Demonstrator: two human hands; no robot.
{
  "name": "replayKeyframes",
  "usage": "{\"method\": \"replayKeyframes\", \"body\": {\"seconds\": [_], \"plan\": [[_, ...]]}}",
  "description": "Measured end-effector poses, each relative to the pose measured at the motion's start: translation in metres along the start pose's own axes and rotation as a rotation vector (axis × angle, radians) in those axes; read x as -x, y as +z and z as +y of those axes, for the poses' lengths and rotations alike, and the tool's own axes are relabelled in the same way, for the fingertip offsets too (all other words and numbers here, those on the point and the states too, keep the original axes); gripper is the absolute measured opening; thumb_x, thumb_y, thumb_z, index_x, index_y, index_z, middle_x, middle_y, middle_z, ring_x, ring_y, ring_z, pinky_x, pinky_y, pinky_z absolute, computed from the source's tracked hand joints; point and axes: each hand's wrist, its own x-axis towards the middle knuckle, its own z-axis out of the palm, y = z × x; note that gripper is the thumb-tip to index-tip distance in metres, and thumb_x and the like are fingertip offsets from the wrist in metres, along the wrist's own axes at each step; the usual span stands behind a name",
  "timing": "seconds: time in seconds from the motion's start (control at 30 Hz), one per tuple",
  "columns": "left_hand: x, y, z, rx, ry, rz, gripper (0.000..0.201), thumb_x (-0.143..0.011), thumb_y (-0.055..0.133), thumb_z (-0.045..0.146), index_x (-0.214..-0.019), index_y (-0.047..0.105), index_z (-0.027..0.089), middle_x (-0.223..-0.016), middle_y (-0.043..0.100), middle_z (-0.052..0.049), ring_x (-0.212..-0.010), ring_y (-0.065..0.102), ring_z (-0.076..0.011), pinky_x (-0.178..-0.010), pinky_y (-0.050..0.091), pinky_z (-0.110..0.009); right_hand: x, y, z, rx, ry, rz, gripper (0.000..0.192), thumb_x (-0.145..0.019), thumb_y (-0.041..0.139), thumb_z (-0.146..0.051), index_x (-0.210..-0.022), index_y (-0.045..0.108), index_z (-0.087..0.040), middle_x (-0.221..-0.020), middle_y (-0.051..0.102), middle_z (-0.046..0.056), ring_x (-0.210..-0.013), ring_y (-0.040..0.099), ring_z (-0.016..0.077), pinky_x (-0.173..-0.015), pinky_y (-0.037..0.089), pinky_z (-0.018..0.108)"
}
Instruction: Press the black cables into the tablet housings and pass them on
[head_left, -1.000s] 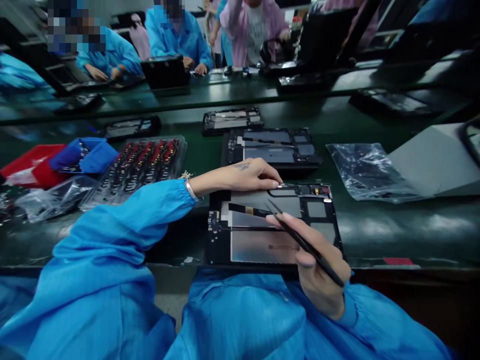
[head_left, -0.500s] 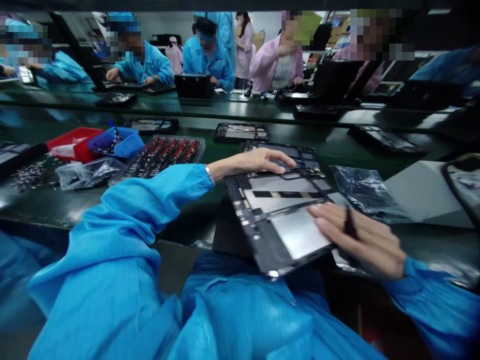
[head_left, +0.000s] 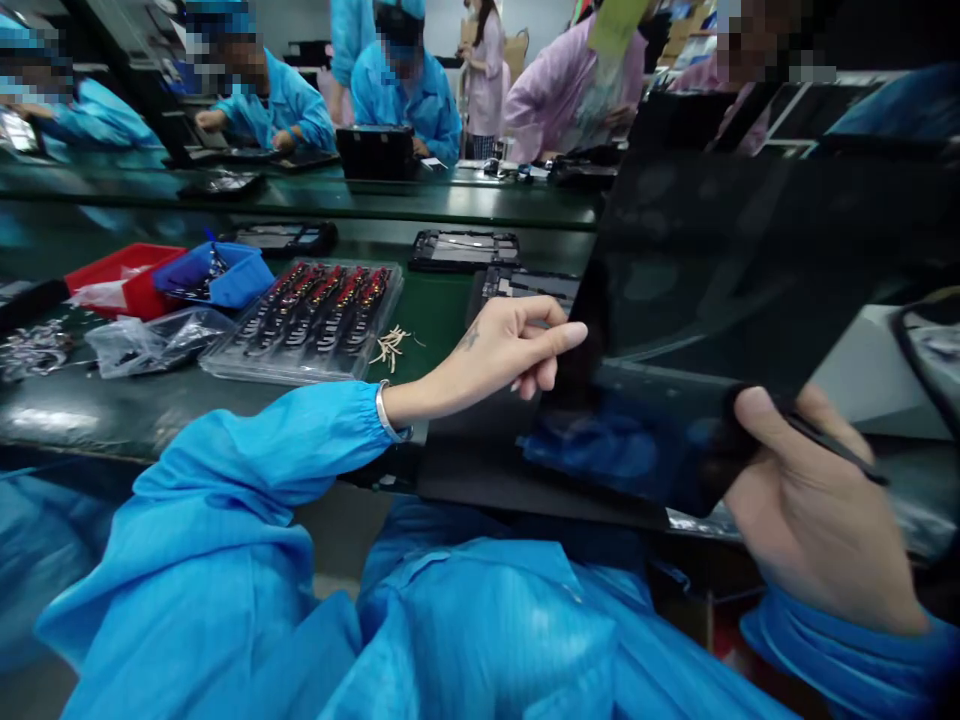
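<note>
My right hand (head_left: 825, 500) grips a tablet (head_left: 675, 330) by its lower right corner, thumb on the glossy black screen side. The tablet is raised and tilted, its screen facing me. A thin dark tool (head_left: 836, 445) also lies among the right fingers; its kind is unclear. My left hand (head_left: 514, 345) has its fingers curled and its thumb stretched along them, the tip at the tablet's left edge. Whether it pinches anything I cannot make out. Under the tablet is a black mat or board (head_left: 480, 465), and behind my left hand lies another opened tablet (head_left: 529, 283).
To the left are a clear tray of small red-and-black parts (head_left: 300, 325), a blue bin (head_left: 251, 275), a red bin (head_left: 146, 295) and plastic bags (head_left: 157, 340). Thin beige strips (head_left: 391, 347) lie beside the tray. Another open tablet (head_left: 465, 248) lies farther back. Co-workers sit across the bench.
The tablet, earlier lying low with its opened inside up, has been raised and turned over, showing its screen. My right hand now grips its corner; my left fingers have curled from lying across it.
</note>
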Motion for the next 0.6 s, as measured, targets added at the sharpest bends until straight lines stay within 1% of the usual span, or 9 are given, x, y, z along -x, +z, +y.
{"method": "replayKeyframes", "body": {"seconds": [0.03, 0.1, 0.2, 0.3, 0.43, 0.5, 0.6], "plan": [[-0.002, 0.001, -0.002, 0.028, -0.026, 0.013, 0.049, -0.095, 0.070, 0.055, -0.074, 0.050, 0.016, -0.054, 0.063, 0.003, -0.039, 0.053, -0.0034, -0.040, 0.037, -0.012, 0.000, -0.001, 0.001, -0.028, 0.054, -0.002, 0.024, -0.074, 0.086, -0.036, -0.097, 0.078, -0.035, -0.124, 0.075, -0.004, -0.136, 0.060, 0.0275, -0.129, 0.036, 0.049], [-0.007, 0.002, -0.007, 0.078, -0.095, 0.039, 0.051, -0.097, 0.066, 0.054, -0.069, 0.048, 0.016, -0.053, 0.064, 0.002, -0.038, 0.054, -0.0036, -0.038, 0.036, -0.012, 0.000, -0.002, 0.004, -0.077, 0.168, 0.018, 0.032, -0.072, 0.088, -0.036, -0.102, 0.077, -0.032, -0.126, 0.075, -0.001, -0.133, 0.062, 0.0280, -0.121, 0.047, 0.050], [-0.013, 0.002, -0.012, 0.125, -0.210, 0.064, 0.048, -0.102, 0.062, 0.045, -0.068, 0.047, 0.015, -0.052, 0.063, 0.002, -0.036, 0.053, -0.0028, -0.038, 0.034, -0.011, -0.003, -0.004, 0.008, -0.127, 0.275, -0.009, 0.030, -0.076, 0.086, -0.034, -0.105, 0.078, -0.030, -0.132, 0.073, 0.003, -0.132, 0.064, 0.0278, -0.109, 0.058, 0.045], [-0.017, 0.001, -0.018, 0.147, -0.281, 0.071, 0.047, -0.103, 0.060, 0.039, -0.066, 0.046, 0.015, -0.052, 0.063, 0.002, -0.036, 0.052, -0.0019, -0.038, 0.034, -0.011, -0.006, -0.006, 0.013, -0.140, 0.329, -0.061, 0.024, -0.078, 0.086, -0.034, -0.100, 0.079, -0.031, -0.130, 0.074, 0.003, -0.125, 0.068, 0.0285, -0.105, 0.061, 0.043], [-0.021, -0.001, -0.026, 0.159, -0.324, 0.076, 0.045, -0.104, 0.059, 0.034, -0.065, 0.047, 0.014, -0.052, 0.062, 0.001, -0.036, 0.052, -0.0016, -0.038, 0.033, -0.012, -0.011, -0.009, 0.022, -0.118, 0.368, -0.094, 0.020, -0.080, 0.084, -0.035, -0.099, 0.079, -0.031, -0.129, 0.075, 0.003, -0.121, 0.071, 0.0288, -0.101, 0.063, 0.042], [-0.022, -0.002, -0.029, 0.164, -0.333, 0.075, 0.045, -0.104, 0.059, 0.034, -0.065, 0.047, 0.014, -0.052, 0.062, 0.001, -0.036, 0.051, -0.0017, -0.038, 0.033, -0.012, -0.012, -0.010, 0.025, -0.093, 0.353, -0.111, 0.021, -0.082, 0.083, -0.035, -0.102, 0.079, -0.032, -0.127, 0.075, 0.003, -0.119, 0.072, 0.0284, -0.099, 0.064, 0.041], [-0.023, -0.003, -0.032, 0.172, -0.338, 0.071, 0.045, -0.102, 0.061, 0.037, -0.065, 0.047, 0.014, -0.052, 0.063, 0.001, -0.035, 0.052, -0.0020, -0.038, 0.033, -0.012, -0.013, -0.010, 0.026, -0.091, 0.361, -0.091, 0.025, -0.081, 0.084, -0.035, -0.105, 0.078, -0.032, -0.126, 0.076, 0.004, -0.117, 0.073, 0.0285, -0.097, 0.065, 0.041]]}}
